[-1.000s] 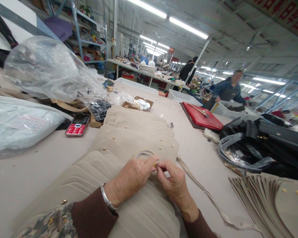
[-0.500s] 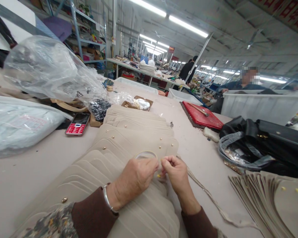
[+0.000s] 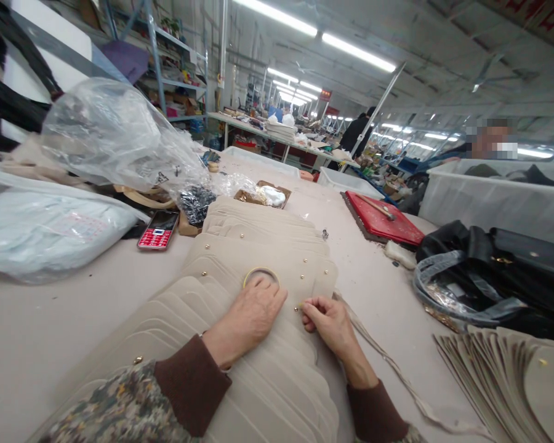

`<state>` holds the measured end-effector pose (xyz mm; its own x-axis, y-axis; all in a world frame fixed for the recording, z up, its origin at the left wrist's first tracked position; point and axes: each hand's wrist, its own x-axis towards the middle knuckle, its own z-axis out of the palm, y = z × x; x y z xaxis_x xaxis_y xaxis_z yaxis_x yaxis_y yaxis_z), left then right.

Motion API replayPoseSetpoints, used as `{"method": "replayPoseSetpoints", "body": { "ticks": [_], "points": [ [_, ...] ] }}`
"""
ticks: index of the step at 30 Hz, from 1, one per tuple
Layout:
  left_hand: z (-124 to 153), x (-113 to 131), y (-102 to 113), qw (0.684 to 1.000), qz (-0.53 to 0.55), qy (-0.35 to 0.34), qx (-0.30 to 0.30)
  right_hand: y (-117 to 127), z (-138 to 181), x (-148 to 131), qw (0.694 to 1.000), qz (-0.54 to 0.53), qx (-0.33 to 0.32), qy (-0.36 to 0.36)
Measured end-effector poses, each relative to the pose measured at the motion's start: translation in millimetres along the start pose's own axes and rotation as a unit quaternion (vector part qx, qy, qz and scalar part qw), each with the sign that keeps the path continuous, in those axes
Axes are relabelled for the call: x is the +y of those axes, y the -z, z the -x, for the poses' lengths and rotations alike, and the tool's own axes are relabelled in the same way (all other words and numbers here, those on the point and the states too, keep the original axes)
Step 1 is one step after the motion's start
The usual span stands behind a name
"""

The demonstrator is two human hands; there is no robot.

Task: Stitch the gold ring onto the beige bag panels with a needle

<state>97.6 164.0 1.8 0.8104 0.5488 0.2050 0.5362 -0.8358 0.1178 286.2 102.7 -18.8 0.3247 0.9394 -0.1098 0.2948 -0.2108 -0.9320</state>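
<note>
Beige flat panels [image 3: 240, 252] lie overlapped in a long fanned stack, with small gold studs on several of them. My left hand [image 3: 253, 311] rests over the stack, its fingers curled into a yellow-rimmed roll of tape [image 3: 262, 269]. Just to its right, my right hand [image 3: 330, 323] has thumb and forefinger pinched together beside a gold stud [image 3: 296, 309]. A hint of yellow shows at those fingertips, too small to make out.
A red-and-black phone [image 3: 157, 231] and plastic bags [image 3: 64, 227] lie at left. Rightward are a red board [image 3: 383, 218] with a hammer [image 3: 376, 207], a black bag [image 3: 526, 264], more panels [image 3: 493, 369] and a white bin [image 3: 493, 197]. A co-worker sits behind the bin.
My left hand has moved away from my right and lowered the tape roll onto the panels. My right hand stays pinched, now near a stud. The view has shifted slightly.
</note>
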Motion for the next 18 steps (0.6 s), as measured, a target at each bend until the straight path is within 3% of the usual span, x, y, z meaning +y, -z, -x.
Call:
{"method": "replayPoseSetpoints", "body": {
  "ticks": [5, 9, 15, 18],
  "points": [
    [4, 1, -1, 1.000, 0.020, -0.004, -0.015, 1, 3, -1, 1.000, 0.006, -0.022, -0.006],
    [3, 2, 2, 0.999, 0.032, 0.008, -0.033, -2, 5, -5, 0.997, 0.069, -0.028, 0.007],
    [1, 0, 2, 0.999, 0.042, 0.015, -0.029, -9, 4, -8, 0.960, 0.247, 0.014, 0.132],
    [3, 0, -1, 0.998, 0.048, 0.012, -0.023, -12, 2, -8, 0.950, 0.276, 0.021, 0.142]
  ]
}}
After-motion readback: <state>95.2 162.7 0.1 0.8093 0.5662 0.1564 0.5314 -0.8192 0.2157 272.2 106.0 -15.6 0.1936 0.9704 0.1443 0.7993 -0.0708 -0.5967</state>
